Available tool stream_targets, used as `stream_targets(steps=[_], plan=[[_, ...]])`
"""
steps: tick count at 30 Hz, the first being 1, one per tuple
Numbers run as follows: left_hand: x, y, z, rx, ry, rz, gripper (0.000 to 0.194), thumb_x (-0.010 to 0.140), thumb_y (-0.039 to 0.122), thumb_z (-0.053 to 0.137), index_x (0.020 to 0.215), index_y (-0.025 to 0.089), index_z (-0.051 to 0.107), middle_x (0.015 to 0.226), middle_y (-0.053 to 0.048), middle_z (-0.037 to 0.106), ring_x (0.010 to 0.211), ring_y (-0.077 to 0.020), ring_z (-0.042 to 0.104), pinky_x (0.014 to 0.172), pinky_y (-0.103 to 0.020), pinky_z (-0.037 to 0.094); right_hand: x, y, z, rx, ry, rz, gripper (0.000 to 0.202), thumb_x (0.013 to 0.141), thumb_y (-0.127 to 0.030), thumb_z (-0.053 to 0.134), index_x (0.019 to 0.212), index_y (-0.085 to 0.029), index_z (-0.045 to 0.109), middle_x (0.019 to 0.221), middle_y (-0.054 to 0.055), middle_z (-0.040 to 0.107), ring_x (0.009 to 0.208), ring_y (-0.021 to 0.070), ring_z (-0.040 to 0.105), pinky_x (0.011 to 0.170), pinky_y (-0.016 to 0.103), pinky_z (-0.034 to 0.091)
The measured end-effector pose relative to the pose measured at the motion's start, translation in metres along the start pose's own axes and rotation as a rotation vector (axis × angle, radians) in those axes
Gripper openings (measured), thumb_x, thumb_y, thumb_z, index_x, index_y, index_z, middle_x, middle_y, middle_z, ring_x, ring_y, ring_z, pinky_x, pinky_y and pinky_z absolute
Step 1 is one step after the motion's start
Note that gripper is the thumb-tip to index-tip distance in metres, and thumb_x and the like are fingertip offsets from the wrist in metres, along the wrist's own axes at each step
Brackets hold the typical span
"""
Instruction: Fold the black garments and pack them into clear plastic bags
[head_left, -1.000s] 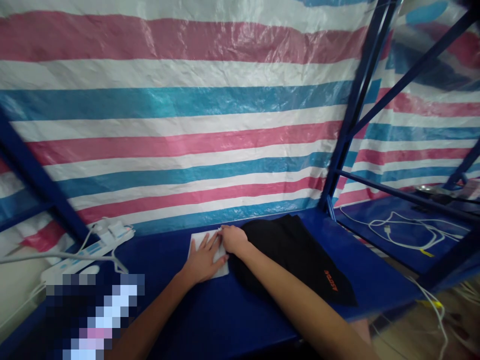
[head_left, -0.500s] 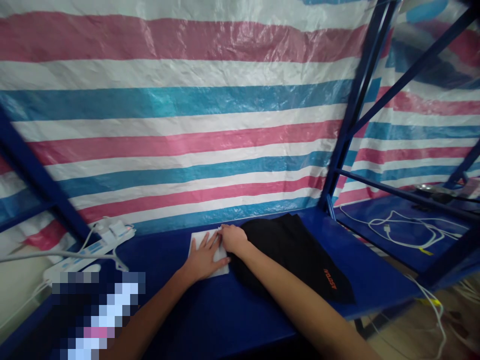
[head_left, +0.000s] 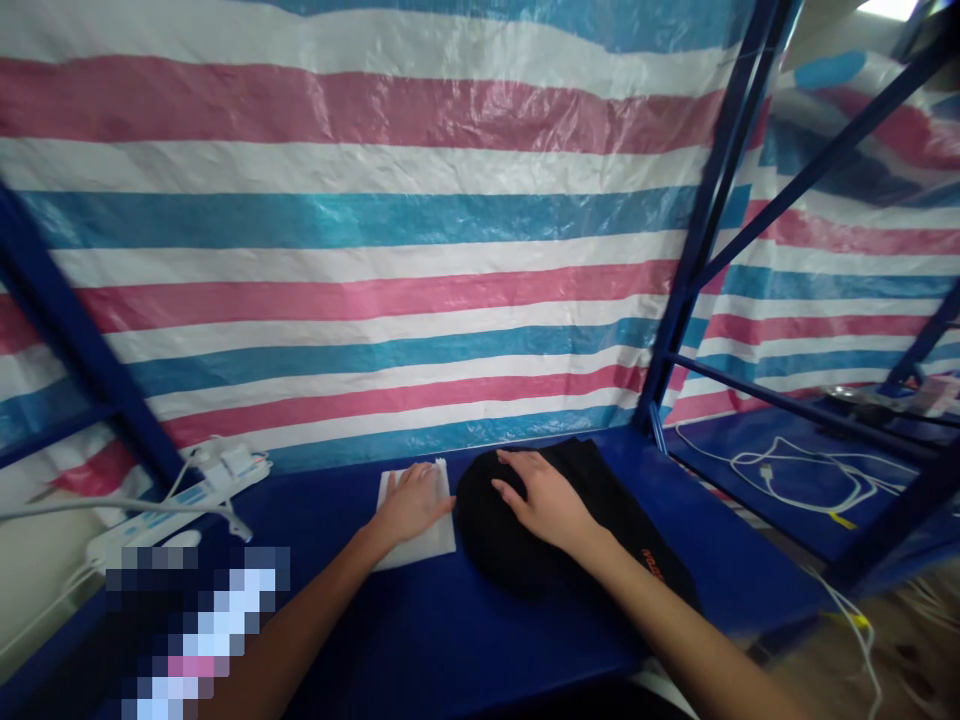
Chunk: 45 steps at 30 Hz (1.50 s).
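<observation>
My left hand [head_left: 410, 503] lies with its fingers stretched over a flat white rectangular pouch [head_left: 431, 548] on the blue board. A small white tab sticks up at the pouch's upper right corner. To the right of it is a black cloth item [head_left: 487, 550], rounded at its left end, with orange lettering near its right end. Resting on the black cloth is my right hand [head_left: 544, 500], its fingers apart and nothing gripped. My right forearm partly covers the lettering.
A white power strip [head_left: 161, 520] with plugs and cables sits at the left. Near it is a blurred-out patch [head_left: 202, 630]. Blue metal posts [head_left: 697, 250] frame the board [head_left: 750, 560], with striped plastic sheeting [head_left: 375, 290] behind. White cables [head_left: 810, 470] lie coiled at right.
My right hand has left the pouch's upper right corner and moved right onto the black cloth, its fingers now spread. My left hand has stayed on the pouch. The view has tipped slightly upward.
</observation>
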<state>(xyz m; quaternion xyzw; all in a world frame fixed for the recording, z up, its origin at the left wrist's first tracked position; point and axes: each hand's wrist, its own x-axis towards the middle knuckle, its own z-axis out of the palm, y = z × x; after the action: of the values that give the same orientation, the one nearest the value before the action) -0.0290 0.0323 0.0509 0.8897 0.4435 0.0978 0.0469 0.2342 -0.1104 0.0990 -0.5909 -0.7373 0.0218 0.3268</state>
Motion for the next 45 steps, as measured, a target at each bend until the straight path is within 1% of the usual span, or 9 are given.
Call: stream_targets(steps=[4,11,17,21,26,33,35,41,45], plan=[[0.038,0.004,-0.002,-0.016,0.195,-0.035,0.048,0.105,0.042,0.05,0.146,0.019,0.058,0.156,-0.019,0.054,0.145,-0.0358,0.05,0.121,-0.057,0.035,-0.044,0.024,-0.012,-0.052,-0.222,0.002,0.065,0.106,-0.061,0.05,0.162,-0.029,0.047,0.166,0.008,0.048,0.158,0.0326,0.035,0.13,0.051,0.03],[0.05,0.012,0.015,-0.025,0.143,-0.034,0.037,0.099,0.024,0.054,0.134,0.019,0.065,0.136,-0.014,0.068,0.128,-0.0315,0.062,0.108,-0.045,0.049,-0.065,0.039,0.007,-0.026,-0.447,0.077,0.075,0.106,-0.071,0.037,0.169,-0.046,0.004,0.18,-0.004,0.002,0.167,0.0324,0.001,0.132,0.063,0.007],[0.004,0.007,0.019,-0.031,0.177,-0.015,0.044,0.1,0.02,0.049,0.143,0.018,0.055,0.138,-0.016,0.065,0.128,-0.0317,0.061,0.111,-0.048,0.046,-0.03,0.043,0.028,-0.009,-0.505,0.053,0.08,0.105,-0.075,0.032,0.171,-0.041,0.002,0.18,0.0,-0.002,0.166,0.0369,-0.002,0.129,0.068,0.002],[-0.019,0.003,0.018,-0.173,0.226,-0.033,0.07,0.093,0.016,0.053,0.159,0.014,0.029,0.135,-0.019,0.066,0.127,-0.0323,0.064,0.11,-0.049,0.048,0.019,0.039,0.046,-0.006,-0.549,0.051,0.08,0.105,-0.076,0.032,0.171,-0.039,0.008,0.181,0.001,0.001,0.166,0.0364,-0.003,0.129,0.067,0.0],[-0.031,0.004,0.025,-0.202,0.265,-0.077,0.08,0.091,0.017,0.053,0.163,0.012,0.018,0.14,-0.023,0.062,0.129,-0.0355,0.063,0.11,-0.054,0.049,0.075,0.029,0.075,-0.001,-0.559,0.08,0.082,0.105,-0.075,0.035,0.172,-0.034,0.012,0.18,0.002,0.001,0.166,0.0377,-0.001,0.129,0.066,-0.001],[-0.032,0.004,0.016,-0.192,0.399,-0.004,0.102,0.088,0.022,0.056,0.169,0.018,-0.006,0.175,-0.022,0.019,0.163,-0.0393,0.019,0.128,-0.062,0.028,0.076,0.029,0.076,0.024,-0.428,0.022,0.079,0.107,-0.073,0.033,0.172,-0.033,0.016,0.18,0.006,0.006,0.166,0.0359,0.004,0.13,0.063,0.007],[-0.031,0.006,0.001,-0.168,0.411,0.081,0.093,0.093,0.024,0.054,0.171,0.02,0.002,0.177,-0.017,0.017,0.164,-0.0361,0.014,0.131,-0.06,0.025,0.068,0.034,0.063,0.035,-0.391,-0.035,0.08,0.106,-0.072,0.039,0.171,-0.029,0.022,0.179,0.01,0.014,0.166,0.0348,0.011,0.131,0.058,0.013],[-0.016,0.009,-0.039,-0.026,0.167,0.329,0.036,0.102,0.034,0.056,0.136,0.031,0.07,0.147,-0.003,0.066,0.152,-0.0288,0.045,0.132,-0.055,0.02,0.037,0.073,0.015,-0.034,-0.522,-0.067,0.107,0.071,-0.062,0.091,0.161,-0.024,0.048,0.173,0.015,0.033,0.16,0.0386,0.03,0.13,0.051,0.026],[-0.004,0.01,-0.048,-0.018,0.104,0.374,0.029,0.106,0.036,0.054,0.125,0.034,0.075,0.135,-0.001,0.073,0.133,-0.0247,0.063,0.132,-0.056,0.017,0.018,0.099,-0.009,0.047,-0.483,-0.027,0.065,0.087,-0.039,0.079,0.148,-0.021,0.064,0.161,0.015,0.053,0.147,0.0305,0.053,0.122,0.041,0.041]])
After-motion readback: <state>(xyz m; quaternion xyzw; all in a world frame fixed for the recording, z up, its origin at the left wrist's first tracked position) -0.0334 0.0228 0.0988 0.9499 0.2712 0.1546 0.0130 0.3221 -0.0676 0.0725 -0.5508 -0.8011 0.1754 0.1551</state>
